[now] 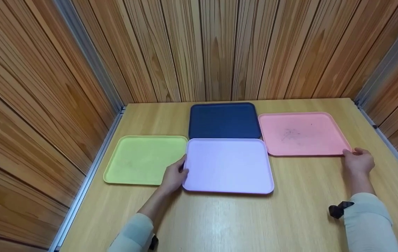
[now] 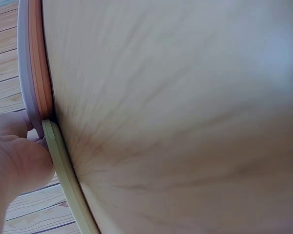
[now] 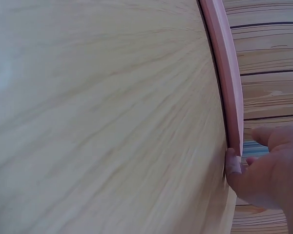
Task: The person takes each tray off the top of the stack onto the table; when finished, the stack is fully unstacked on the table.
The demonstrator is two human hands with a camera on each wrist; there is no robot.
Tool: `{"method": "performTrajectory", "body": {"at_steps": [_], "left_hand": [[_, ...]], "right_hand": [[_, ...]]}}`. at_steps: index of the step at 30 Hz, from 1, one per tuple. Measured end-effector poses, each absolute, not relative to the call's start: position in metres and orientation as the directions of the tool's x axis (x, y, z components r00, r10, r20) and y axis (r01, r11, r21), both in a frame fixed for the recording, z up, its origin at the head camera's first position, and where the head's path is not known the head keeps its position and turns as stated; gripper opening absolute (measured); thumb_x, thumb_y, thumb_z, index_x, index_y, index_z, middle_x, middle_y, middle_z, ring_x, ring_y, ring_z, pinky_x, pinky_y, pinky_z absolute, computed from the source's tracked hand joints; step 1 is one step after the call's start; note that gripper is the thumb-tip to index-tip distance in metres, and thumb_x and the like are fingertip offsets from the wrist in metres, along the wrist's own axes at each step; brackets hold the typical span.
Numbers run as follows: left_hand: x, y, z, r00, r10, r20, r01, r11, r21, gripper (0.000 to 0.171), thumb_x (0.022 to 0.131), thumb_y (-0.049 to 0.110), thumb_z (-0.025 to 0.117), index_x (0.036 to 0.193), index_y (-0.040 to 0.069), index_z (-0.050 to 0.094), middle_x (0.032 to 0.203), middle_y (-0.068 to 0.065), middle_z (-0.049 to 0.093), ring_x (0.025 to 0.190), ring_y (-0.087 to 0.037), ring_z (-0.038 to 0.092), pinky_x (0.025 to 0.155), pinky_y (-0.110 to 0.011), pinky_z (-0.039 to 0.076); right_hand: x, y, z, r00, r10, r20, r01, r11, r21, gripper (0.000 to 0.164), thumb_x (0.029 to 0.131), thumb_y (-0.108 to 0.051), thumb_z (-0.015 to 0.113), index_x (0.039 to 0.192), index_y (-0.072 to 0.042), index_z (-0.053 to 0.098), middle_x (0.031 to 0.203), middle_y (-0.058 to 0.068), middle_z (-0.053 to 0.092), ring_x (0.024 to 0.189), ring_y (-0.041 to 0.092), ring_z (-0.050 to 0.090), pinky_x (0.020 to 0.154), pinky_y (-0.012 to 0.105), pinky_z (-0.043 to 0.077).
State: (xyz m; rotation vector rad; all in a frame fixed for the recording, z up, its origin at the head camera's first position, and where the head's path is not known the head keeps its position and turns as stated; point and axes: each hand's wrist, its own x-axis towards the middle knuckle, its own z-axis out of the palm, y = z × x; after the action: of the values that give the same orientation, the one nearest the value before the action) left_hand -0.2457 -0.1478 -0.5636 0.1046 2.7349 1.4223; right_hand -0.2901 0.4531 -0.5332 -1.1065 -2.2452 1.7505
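My left hand [image 1: 174,176] grips the left rim of a lavender tray [image 1: 228,166], its wrist passing over the lower right corner of a yellow-green tray [image 1: 143,159]. In the left wrist view, the lavender rim [image 2: 27,63] lies on top of an orange rim [image 2: 41,73], like a second tray beneath. Over at the right, my right hand [image 1: 359,161] holds the near right corner of a pink tray [image 1: 307,134], which has dark scuffs on its face. The right wrist view shows the thumb [image 3: 233,163] at the pink tray's corner, with the other fingers partly hidden.
A navy tray [image 1: 224,120] lies behind the lavender one, close to the back wall. All the trays rest flat on a light wood table [image 1: 220,220]. Wood-plank panels [image 1: 216,49] stand at the back and sides, with metal rails [image 1: 87,185] along the table's side edges.
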Motion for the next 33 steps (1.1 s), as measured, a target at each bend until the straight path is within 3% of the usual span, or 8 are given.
{"method": "performTrajectory", "body": {"at_steps": [5, 9, 11, 13, 20, 25, 29, 33], "left_hand": [[-0.245, -0.148, -0.564, -0.996, 0.085, -0.03, 0.023, 0.557, 0.83, 0.057, 0.102, 0.007, 0.057, 0.155, 0.004, 0.037, 0.158, -0.009, 0.04, 0.146, -0.021, 0.035, 0.117, -0.04, 0.032], [-0.246, -0.148, -0.564, -0.996, 0.092, -0.011, 0.042, 0.557, 0.83, 0.057, 0.101, 0.006, 0.057, 0.155, 0.003, 0.038, 0.157, -0.01, 0.041, 0.145, -0.022, 0.036, 0.116, -0.041, 0.033], [-0.246, -0.149, -0.564, -0.995, 0.096, 0.007, 0.06, 0.561, 0.825, 0.057, 0.101, 0.005, 0.058, 0.154, 0.002, 0.039, 0.155, -0.012, 0.043, 0.143, -0.024, 0.039, 0.115, -0.041, 0.034], [-0.246, -0.149, -0.565, -0.995, 0.096, 0.023, 0.073, 0.564, 0.823, 0.057, 0.1, 0.004, 0.058, 0.153, 0.001, 0.04, 0.153, -0.014, 0.045, 0.142, -0.025, 0.041, 0.115, -0.041, 0.035], [-0.246, -0.148, -0.567, -0.997, 0.079, -0.013, 0.034, 0.562, 0.826, 0.057, 0.101, 0.006, 0.058, 0.154, 0.004, 0.039, 0.155, -0.012, 0.044, 0.143, -0.023, 0.039, 0.115, -0.04, 0.034], [-0.245, -0.146, -0.567, -0.997, 0.079, -0.015, 0.031, 0.553, 0.833, 0.057, 0.101, 0.006, 0.058, 0.154, 0.003, 0.039, 0.155, -0.012, 0.043, 0.143, -0.023, 0.038, 0.116, -0.04, 0.034], [-0.246, -0.147, -0.566, -0.997, 0.078, -0.009, 0.035, 0.548, 0.836, 0.057, 0.1, 0.006, 0.058, 0.154, 0.003, 0.039, 0.155, -0.012, 0.043, 0.144, -0.024, 0.038, 0.116, -0.04, 0.033], [-0.246, -0.148, -0.566, -0.997, 0.075, 0.001, 0.043, 0.552, 0.833, 0.057, 0.1, 0.005, 0.059, 0.153, 0.002, 0.04, 0.154, -0.013, 0.044, 0.143, -0.025, 0.039, 0.116, -0.041, 0.034]], "right_hand": [[-0.288, 0.45, -0.532, -0.694, 0.62, -0.365, 0.466, 0.001, -0.885, 0.057, 0.101, -0.032, 0.06, 0.153, -0.017, 0.043, 0.113, -0.007, 0.046, 0.116, 0.018, 0.042, 0.103, 0.026, 0.038], [-0.283, 0.445, -0.534, -0.679, 0.646, -0.347, 0.428, -0.036, -0.903, 0.025, 0.101, -0.029, 0.059, 0.125, -0.02, 0.06, 0.104, -0.008, 0.047, 0.097, 0.01, 0.045, 0.092, 0.026, 0.039], [-0.281, 0.442, -0.535, -0.681, 0.66, -0.317, 0.42, -0.002, -0.908, 0.012, 0.101, -0.028, 0.058, 0.108, -0.019, 0.059, 0.1, -0.007, 0.047, 0.089, 0.008, 0.044, 0.087, 0.025, 0.038], [-0.279, 0.439, -0.535, -0.685, 0.662, -0.303, 0.419, 0.018, -0.908, 0.009, 0.101, -0.028, 0.057, 0.101, -0.019, 0.058, 0.099, -0.006, 0.047, 0.088, 0.008, 0.044, 0.086, 0.024, 0.039], [-0.277, 0.422, -0.538, -0.742, 0.608, -0.283, 0.44, 0.122, -0.89, 0.018, 0.102, -0.031, 0.052, 0.109, -0.016, 0.059, 0.108, -0.001, 0.051, 0.105, 0.018, 0.047, 0.091, 0.027, 0.041], [-0.274, 0.397, -0.544, -0.794, 0.581, -0.18, 0.382, 0.245, -0.891, 0.032, 0.101, -0.028, 0.054, 0.115, -0.001, 0.06, 0.101, 0.002, 0.056, 0.094, 0.017, 0.051, 0.078, 0.022, 0.043], [-0.272, 0.377, -0.543, -0.828, 0.522, -0.207, 0.327, 0.149, -0.933, 0.024, 0.1, -0.021, 0.057, 0.111, -0.001, 0.059, 0.09, -0.004, 0.056, 0.083, 0.009, 0.055, 0.071, 0.017, 0.049], [-0.271, 0.357, -0.542, -0.866, 0.427, -0.26, 0.317, 0.068, -0.946, 0.018, 0.102, -0.015, 0.058, 0.113, -0.002, 0.058, 0.09, -0.006, 0.058, 0.083, 0.006, 0.06, 0.072, 0.018, 0.055]]}}
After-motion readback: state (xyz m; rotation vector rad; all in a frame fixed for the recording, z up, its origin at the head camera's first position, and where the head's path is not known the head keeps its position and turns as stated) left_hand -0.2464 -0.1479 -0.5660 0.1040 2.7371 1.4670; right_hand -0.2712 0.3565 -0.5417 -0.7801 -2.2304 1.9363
